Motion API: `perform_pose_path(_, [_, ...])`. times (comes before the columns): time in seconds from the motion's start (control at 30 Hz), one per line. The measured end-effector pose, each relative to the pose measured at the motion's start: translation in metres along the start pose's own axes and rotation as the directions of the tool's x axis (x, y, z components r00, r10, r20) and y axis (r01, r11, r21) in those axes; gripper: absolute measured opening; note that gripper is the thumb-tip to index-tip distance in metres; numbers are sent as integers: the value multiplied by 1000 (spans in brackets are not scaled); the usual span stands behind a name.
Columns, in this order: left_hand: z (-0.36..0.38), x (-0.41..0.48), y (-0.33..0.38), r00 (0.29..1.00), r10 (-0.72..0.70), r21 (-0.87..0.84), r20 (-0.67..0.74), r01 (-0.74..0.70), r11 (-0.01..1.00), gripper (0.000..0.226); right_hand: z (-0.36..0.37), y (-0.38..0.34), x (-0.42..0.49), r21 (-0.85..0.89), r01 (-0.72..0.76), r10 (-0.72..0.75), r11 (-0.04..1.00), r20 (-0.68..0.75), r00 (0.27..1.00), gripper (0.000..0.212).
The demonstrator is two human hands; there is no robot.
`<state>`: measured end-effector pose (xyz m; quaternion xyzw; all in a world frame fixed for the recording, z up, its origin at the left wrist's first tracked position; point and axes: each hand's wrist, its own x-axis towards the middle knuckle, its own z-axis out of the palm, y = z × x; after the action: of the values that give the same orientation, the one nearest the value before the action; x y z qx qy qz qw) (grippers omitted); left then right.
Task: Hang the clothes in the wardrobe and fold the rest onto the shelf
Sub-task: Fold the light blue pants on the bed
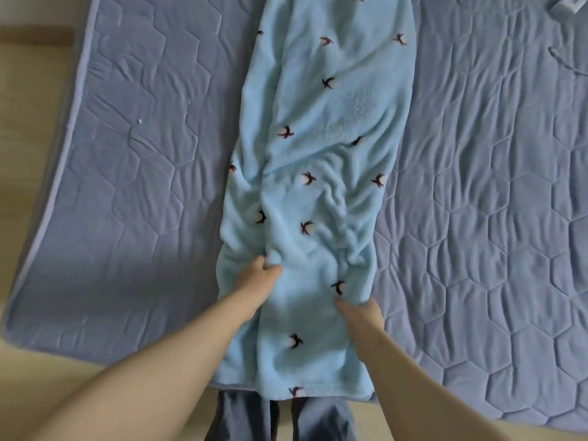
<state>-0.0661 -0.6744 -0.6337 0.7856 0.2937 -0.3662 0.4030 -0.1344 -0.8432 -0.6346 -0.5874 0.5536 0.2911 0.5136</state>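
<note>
A pale blue fleece garment (334,122) with small dark motifs lies lengthwise down the middle of a grey-blue quilted mattress (143,186), running from 12 o'clock to 6 o'clock. The left hand (261,278) pinches a bunch of the fleece near its 7 o'clock edge, fingers (258,261) curled into the cloth. The right hand (359,310) grips the 5 o'clock edge, thumb on top and its fingers hidden under the fleece. A white object (569,3) and a cord (566,62) lie at 1 o'clock.
</note>
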Motion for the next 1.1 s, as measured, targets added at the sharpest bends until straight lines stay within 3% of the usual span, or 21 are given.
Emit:
perform_pose_path(0.07, [-12,-5,-3,993,-16,-132,-117,0,991,16,-2,4,-10,67,7,-12,998,66,998,22])
perform_pose_path(0.2, [-37,-22,-14,942,52,-46,-330,-71,996,21,-5,7,-33,106,-73,46,992,235,971,22])
perform_pose_path(0.27, [-44,-27,-23,949,37,-61,-313,-59,996,26,-3,13,-39,72,-125,100,990,280,955,27])
perform_pose_path(0.3, [-46,-29,-26,977,14,-107,-215,-38,994,25,-2,15,-40,69,-146,120,987,294,948,29])
perform_pose_path(0.37, [-54,-31,-34,986,-58,-153,155,82,985,11,4,21,-39,59,-174,146,983,328,933,33])
perform_pose_path(0.43, [-58,-31,-45,884,-120,14,451,128,992,20,10,28,-35,-1,-156,147,988,353,924,33])
perform_pose_path(0.47, [-57,-30,-53,861,-137,92,490,105,990,24,13,33,-34,-46,-133,141,990,354,925,31])
perform_pose_path(0.53, [-57,-30,-65,892,-120,90,437,89,992,26,12,41,-35,-98,-97,126,991,358,925,28])
perform_pose_path(0.63, [-62,-35,-78,956,-146,-70,254,168,983,23,8,49,-42,-62,-133,147,989,380,913,25])
perform_pose_path(0.73, [-65,-34,-88,981,-143,-64,134,153,986,19,11,57,-44,-150,-102,147,983,329,933,16])
perform_pose_path(0.8, [-63,-34,-92,973,-136,-31,188,144,989,20,14,61,-42,-175,-75,122,982,272,955,8])
perform_pose_path(0.9, [-56,-34,-103,932,-137,-42,337,160,986,26,18,71,-35,-197,1,40,980,204,978,13])
perform_pose_path(0.97, [-51,-32,-112,949,-138,77,282,120,990,29,22,79,-32,-296,81,-41,952,139,989,11])
perform_pose_path(1.03, [-48,-29,-121,992,-83,339,91,47,939,38,26,82,-33,-395,179,-171,901,56,984,9])
perform_pose_path(1.1, [-45,-27,-125,996,77,383,-47,-53,922,46,30,80,-32,-308,251,-248,918,51,968,8])
